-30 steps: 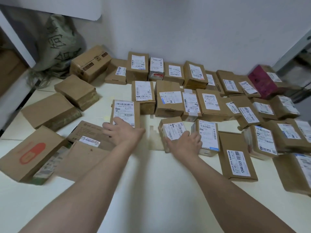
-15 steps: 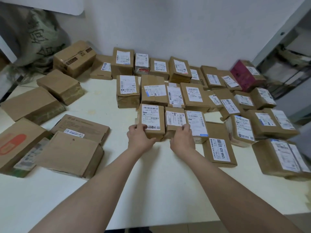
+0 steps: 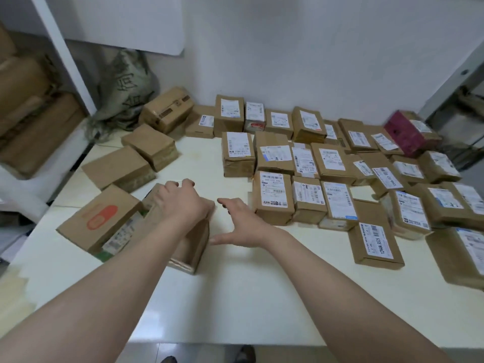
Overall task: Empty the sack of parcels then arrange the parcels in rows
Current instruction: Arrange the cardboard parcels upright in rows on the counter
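Several brown parcels with white labels lie in rows on the right half of the white table [image 3: 235, 297]; the front row starts with a labelled parcel [image 3: 272, 197]. A grey-green sack [image 3: 125, 82] slumps in the back left corner. Unsorted plain parcels lie at the left, among them one with an orange mark [image 3: 99, 218]. My left hand [image 3: 183, 203] lies on top of a plain brown parcel [image 3: 191, 247], fingers curled over its far edge. My right hand [image 3: 235, 224] is open, fingers spread, just beside that parcel's right side.
More plain boxes [image 3: 150, 146] [image 3: 117, 169] [image 3: 167, 110] sit toward the back left. A magenta box [image 3: 403, 132] is at the back right. Shelves with brown packages [image 3: 31, 121] stand left of the table; a metal rack [image 3: 466, 106] stands at the right.
Both hands left the labelled parcels of the front row and moved left to the plain brown parcel. The view swung left with them.
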Motion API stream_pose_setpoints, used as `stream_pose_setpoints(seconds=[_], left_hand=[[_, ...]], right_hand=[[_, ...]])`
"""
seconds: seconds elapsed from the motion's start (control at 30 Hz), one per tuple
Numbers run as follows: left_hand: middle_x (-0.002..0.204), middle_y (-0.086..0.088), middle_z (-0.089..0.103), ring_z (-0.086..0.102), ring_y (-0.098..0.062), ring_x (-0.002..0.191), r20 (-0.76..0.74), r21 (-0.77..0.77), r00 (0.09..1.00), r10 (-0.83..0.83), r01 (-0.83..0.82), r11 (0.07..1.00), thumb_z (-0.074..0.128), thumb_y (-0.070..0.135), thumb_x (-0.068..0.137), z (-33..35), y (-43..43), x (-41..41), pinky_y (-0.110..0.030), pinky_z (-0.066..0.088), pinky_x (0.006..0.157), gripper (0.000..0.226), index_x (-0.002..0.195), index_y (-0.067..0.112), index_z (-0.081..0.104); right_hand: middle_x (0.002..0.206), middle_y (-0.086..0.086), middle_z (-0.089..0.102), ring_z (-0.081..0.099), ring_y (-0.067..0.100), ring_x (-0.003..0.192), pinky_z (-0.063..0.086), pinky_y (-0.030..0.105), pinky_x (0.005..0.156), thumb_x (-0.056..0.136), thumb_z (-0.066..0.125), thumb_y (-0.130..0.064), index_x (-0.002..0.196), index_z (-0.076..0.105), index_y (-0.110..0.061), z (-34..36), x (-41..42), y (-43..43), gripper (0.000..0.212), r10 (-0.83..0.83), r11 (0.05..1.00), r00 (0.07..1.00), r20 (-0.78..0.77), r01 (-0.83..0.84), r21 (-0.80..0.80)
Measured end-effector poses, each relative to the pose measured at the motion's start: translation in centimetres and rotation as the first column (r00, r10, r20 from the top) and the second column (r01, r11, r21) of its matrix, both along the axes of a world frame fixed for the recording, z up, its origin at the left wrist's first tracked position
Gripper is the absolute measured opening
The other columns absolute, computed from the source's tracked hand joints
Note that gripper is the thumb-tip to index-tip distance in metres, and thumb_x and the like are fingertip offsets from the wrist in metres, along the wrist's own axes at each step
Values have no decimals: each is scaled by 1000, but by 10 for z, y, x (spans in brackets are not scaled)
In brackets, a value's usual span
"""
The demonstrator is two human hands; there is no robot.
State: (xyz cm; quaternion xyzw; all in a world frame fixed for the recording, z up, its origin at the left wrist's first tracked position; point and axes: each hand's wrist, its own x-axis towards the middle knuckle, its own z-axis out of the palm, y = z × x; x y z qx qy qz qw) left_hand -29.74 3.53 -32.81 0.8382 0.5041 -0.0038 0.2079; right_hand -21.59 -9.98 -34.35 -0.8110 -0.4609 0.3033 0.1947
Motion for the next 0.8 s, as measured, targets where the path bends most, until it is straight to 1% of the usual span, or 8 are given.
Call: stream_pose_setpoints(seconds=[0.1,0.17,0.23,0.3,0.47,0.57,0.7,0.8], left_hand=[[137,-21,45,38,-39,129,-109,-13,994,-21,20,1000,51,30,90,-9,26,-45,-42,36,102,44,133,17,46],[128,-21,55,51,-41,117,-79,-58,993,-92,87,995,46,32,93,-19,40,-70,-42,44,92,39,130,17,47],[123,-18,61,57,-39,111,-41,-150,988,-147,139,979,44,32,96,-24,45,-86,-38,46,85,41,135,18,43],[128,-12,62,57,-34,115,21,-192,985,-171,172,966,46,33,96,-20,46,-95,-35,47,87,44,139,22,43],[146,-6,48,46,-31,132,202,-303,972,-120,178,936,42,53,94,-3,32,-91,-40,41,105,63,148,22,36],[145,-6,51,45,-31,133,361,-420,932,-15,177,890,28,71,87,4,12,-83,-46,40,107,78,149,25,35],[118,-2,67,64,-27,105,373,-451,928,5,177,875,15,69,91,2,-15,-80,-46,44,99,65,123,30,57],[109,-6,68,67,-29,93,315,-588,949,33,167,791,18,75,87,-9,-32,-80,-47,51,90,73,115,23,61]], right_hand=[[150,10,25,34,30,136,44,45,104,66,78,-60,153,-5,-27,-8,-41,23,124,-27,988,996,-81,15,-153],[136,12,42,53,32,116,60,44,74,73,75,-54,150,1,-27,-14,-65,33,109,-245,956,945,-218,198,-217],[124,13,53,66,33,90,61,43,61,86,67,-43,144,14,-21,-18,-81,38,81,-485,874,777,-402,413,-256],[121,13,56,70,34,82,61,49,65,90,62,-42,139,23,-18,-18,-88,34,67,-610,781,602,-515,566,-264],[113,4,61,71,26,83,62,42,66,90,52,-60,128,38,-25,2,-88,-3,54,-671,656,442,-596,728,-200],[113,-1,62,66,20,99,59,45,81,90,43,-67,115,53,-25,12,-83,-29,50,-708,596,438,-554,791,-136],[106,-4,66,65,18,105,54,54,88,94,40,-62,112,60,-19,15,-77,-62,51,-723,321,189,-665,944,-81],[103,-1,67,65,18,101,54,55,88,97,36,-58,105,61,-22,14,-84,-83,45,-750,389,227,-622,911,-136]])
